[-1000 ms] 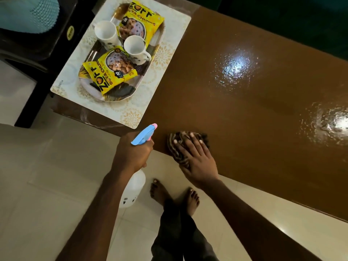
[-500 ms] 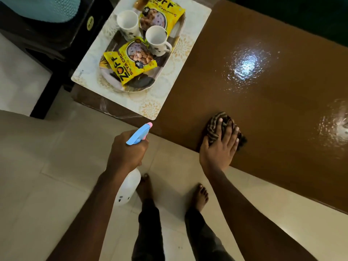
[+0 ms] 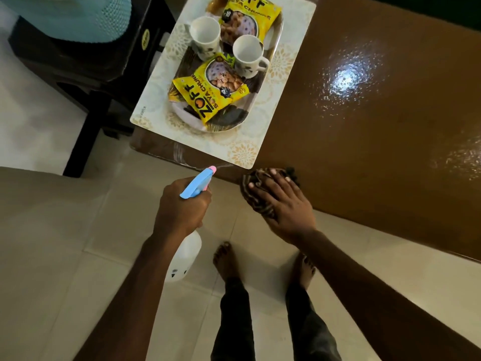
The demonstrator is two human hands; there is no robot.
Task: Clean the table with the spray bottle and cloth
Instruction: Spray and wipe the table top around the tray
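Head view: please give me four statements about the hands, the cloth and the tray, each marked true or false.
1. The left hand grips the spray bottle. True.
2. The right hand presses the cloth on the table. True.
3. The cloth lies on the tray. False: it lies at the table's near edge, off the tray.
4. Three mugs stand on the tray. False: two mugs stand there.

Colours on my feed
Glossy brown table; dark brown striped cloth; white plastic spray bottle, blue head, pink nozzle; cream placemat with gold flowers.
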